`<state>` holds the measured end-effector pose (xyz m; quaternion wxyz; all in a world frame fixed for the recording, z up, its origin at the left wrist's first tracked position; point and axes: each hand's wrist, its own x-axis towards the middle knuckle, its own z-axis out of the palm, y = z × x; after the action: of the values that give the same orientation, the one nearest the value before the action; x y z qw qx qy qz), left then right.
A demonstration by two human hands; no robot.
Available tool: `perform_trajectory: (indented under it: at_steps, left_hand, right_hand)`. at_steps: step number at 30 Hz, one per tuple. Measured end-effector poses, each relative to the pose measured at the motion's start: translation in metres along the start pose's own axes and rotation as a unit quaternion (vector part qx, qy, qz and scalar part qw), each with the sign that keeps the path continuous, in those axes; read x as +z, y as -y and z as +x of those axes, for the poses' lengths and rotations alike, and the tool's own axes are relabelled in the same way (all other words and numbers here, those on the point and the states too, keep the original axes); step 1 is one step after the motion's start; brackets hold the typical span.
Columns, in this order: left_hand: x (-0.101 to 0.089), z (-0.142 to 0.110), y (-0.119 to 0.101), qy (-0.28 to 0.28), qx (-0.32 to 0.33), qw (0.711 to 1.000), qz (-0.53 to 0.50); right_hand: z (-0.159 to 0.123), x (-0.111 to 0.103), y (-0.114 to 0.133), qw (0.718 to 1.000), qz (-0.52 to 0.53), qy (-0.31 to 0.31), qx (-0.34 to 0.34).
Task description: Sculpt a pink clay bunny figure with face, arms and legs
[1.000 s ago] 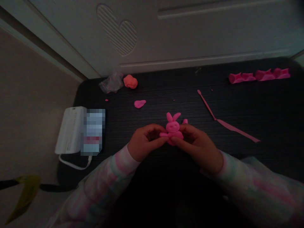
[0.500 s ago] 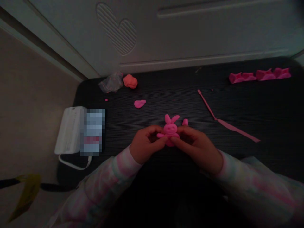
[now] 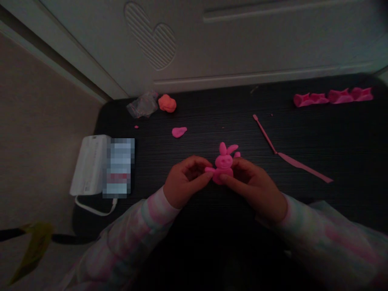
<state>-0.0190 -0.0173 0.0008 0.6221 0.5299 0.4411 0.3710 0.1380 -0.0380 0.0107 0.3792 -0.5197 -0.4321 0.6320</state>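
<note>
The left hand [image 3: 185, 181] pinched the stubby arm [image 3: 209, 169] of a pink clay rabbit figure [image 3: 224, 163] between its fingers; the right hand [image 3: 257, 186] had its fingers round the body [image 3: 217, 176]. Dim light left unclear whether the figure, over the black ribbed table [image 3: 203, 141], touched it. Beyond lay a flat pink clay scrap [image 3: 178, 132], then a lumpy orange clay ball [image 3: 167, 103].

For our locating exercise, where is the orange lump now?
In the head view, the orange lump sits left of centre near the far edge of the table, just right of the crumpled bag and beyond the flat pink piece.
</note>
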Motion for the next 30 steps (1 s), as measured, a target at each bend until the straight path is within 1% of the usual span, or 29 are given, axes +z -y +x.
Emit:
perform_trajectory:
  at_steps: [3, 5, 6, 7, 8, 10, 12, 13, 15, 18, 20, 25, 27, 30]
  left_hand:
    - [0.0, -0.004, 0.001, 0.003, 0.046, 0.998, 0.053]
    - [-0.001, -0.006, 0.002, -0.006, 0.091, 0.992, 0.089]
    - [-0.002, -0.006, 0.002, -0.01, 0.117, 0.987, 0.11]
    - [-0.003, -0.006, 0.001, -0.011, 0.147, 0.98, 0.132]
    - [-0.004, -0.006, 0.0, -0.007, 0.182, 0.971, 0.156]
    - [-0.006, -0.005, -0.003, 0.002, 0.265, 0.942, 0.207]
    - [-0.007, -0.006, -0.007, 0.001, 0.34, 0.906, 0.251]
    - [-0.008, -0.006, -0.008, -0.006, 0.365, 0.892, 0.268]
    - [-0.008, -0.008, -0.01, -0.018, 0.395, 0.87, 0.294]
    - [-0.008, -0.01, -0.009, -0.021, 0.417, 0.856, 0.306]
    - [-0.009, -0.011, -0.008, -0.017, 0.43, 0.847, 0.312]
    - [-0.011, -0.013, -0.006, -0.007, 0.453, 0.823, 0.342]
    - [-0.012, -0.014, -0.007, 0.0, 0.46, 0.814, 0.356]
    - [-0.011, -0.014, -0.009, 0.0, 0.455, 0.814, 0.361]
  right_hand:
    - [-0.001, -0.001, -0.001, 1.0, -0.023, 0.005, -0.009]
    - [-0.002, -0.003, -0.002, 0.996, -0.066, -0.005, -0.055]
    - [-0.002, -0.005, -0.002, 0.99, -0.102, -0.014, -0.097]
    - [-0.003, -0.007, -0.002, 0.978, -0.145, -0.019, -0.148]
    - [-0.003, -0.009, -0.001, 0.96, -0.188, -0.022, -0.206]
    - [-0.005, -0.013, 0.001, 0.913, -0.254, -0.025, -0.318]
    - [-0.006, -0.016, 0.003, 0.869, -0.295, -0.025, -0.398]
    - [-0.007, -0.017, 0.004, 0.852, -0.312, -0.026, -0.419]
    - [-0.009, -0.018, 0.005, 0.829, -0.339, -0.018, -0.445]
    - [-0.01, -0.019, 0.005, 0.797, -0.361, 0.0, -0.484]
    - [-0.01, -0.019, 0.004, 0.784, -0.37, 0.006, -0.498]
    - [-0.01, -0.023, 0.003, 0.78, -0.37, 0.019, -0.505]
    - [-0.011, -0.023, 0.004, 0.783, -0.366, 0.025, -0.502]
    - [-0.011, -0.023, 0.004, 0.79, -0.366, 0.024, -0.491]
